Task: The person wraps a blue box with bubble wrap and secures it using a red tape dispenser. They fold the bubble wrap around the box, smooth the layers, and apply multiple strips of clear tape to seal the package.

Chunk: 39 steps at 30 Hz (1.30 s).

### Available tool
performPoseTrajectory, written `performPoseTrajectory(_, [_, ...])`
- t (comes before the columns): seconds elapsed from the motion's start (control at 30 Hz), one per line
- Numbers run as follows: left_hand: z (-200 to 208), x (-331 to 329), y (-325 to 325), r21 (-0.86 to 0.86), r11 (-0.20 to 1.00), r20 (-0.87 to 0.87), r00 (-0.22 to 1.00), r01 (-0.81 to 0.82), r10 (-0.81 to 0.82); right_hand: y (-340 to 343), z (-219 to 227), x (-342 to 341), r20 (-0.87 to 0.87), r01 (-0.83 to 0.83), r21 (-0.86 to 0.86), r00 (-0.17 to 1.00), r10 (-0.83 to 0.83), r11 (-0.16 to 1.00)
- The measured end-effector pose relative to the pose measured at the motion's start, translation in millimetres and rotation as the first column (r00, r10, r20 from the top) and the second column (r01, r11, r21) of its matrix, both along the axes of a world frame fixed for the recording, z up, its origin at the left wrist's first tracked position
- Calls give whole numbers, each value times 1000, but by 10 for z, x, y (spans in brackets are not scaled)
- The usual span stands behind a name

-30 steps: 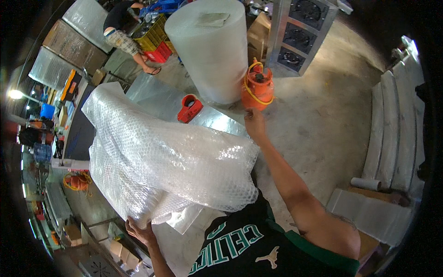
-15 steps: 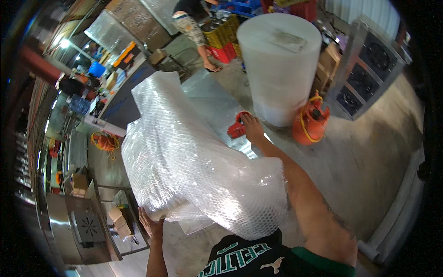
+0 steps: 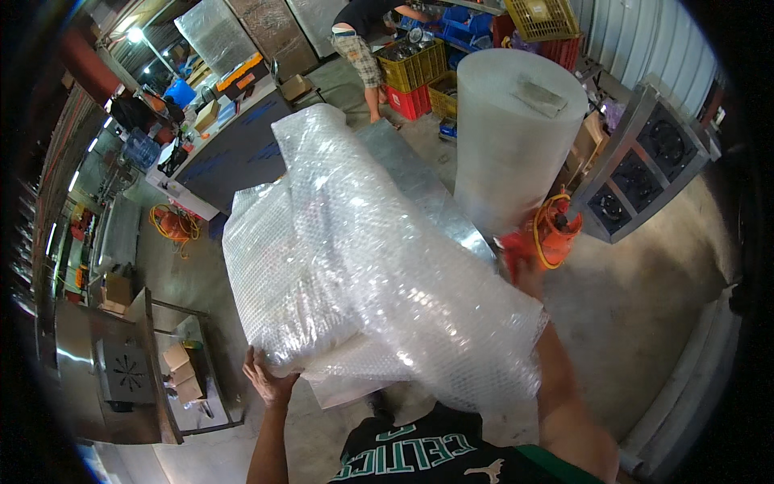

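Observation:
A large bundle draped in clear bubble wrap (image 3: pixel 347 266) lies across a metal sheet-topped surface (image 3: pixel 435 194) in front of me. My left hand (image 3: pixel 270 381) grips the wrap at the bundle's near left corner, thumb along its lower edge. Past the right side of the bundle, my right hand (image 3: pixel 528 278) is smeared by motion. It holds a red tape dispenser (image 3: pixel 513 248), also blurred. The wrap's near right flap (image 3: pixel 500 355) covers part of my right forearm. What lies inside the bundle is hidden.
A tall bubble wrap roll (image 3: pixel 516 145) stands behind my right hand, with an orange gas cylinder (image 3: pixel 555 234) beside it. A burner unit (image 3: pixel 645 157) leans at right. A person (image 3: pixel 359 40) bends over crates (image 3: pixel 411 68). A desk (image 3: pixel 234 149) stands far left.
My right hand has lifted the tape dispenser off the metal sheet and swung it right, toward the gas cylinder. My left hand stays at the bundle's corner. The view has shifted slightly.

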State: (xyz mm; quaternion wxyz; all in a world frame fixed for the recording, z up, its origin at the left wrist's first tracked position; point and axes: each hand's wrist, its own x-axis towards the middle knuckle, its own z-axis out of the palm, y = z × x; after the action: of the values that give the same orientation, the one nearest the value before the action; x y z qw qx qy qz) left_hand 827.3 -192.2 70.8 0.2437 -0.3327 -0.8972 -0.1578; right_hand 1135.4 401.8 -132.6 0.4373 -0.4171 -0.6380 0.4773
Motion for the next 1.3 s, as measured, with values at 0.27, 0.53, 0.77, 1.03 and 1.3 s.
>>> performPoseTrajectory(0.27, [-150, -220, -140, 206, 957, 89, 970, 203, -225, -2704, -282, 2853, 349, 497, -263, 848, -399, 827])
performPoseTrajectory(0.53, [-235, -301, -113, 277, 923, 183, 928, 268, -324, -5491, 1331, 1207, 302, 168, -339, 951, -62, 926])
performPoseTrajectory(0.77, [-318, -318, -133, 345, 875, 49, 925, 339, -378, -5269, 2849, -962, 195, -189, -50, 961, 195, 981])
performPoseTrajectory(1.03, [-454, -361, -87, 473, 822, 56, 920, 317, -387, -4971, 3404, -2275, 564, -326, 48, 789, 244, 944])
performPoseTrajectory(1.3, [-443, -370, -121, 503, 792, 51, 902, 347, -428, -4979, 3483, -2480, 735, -420, 47, 629, 254, 906])
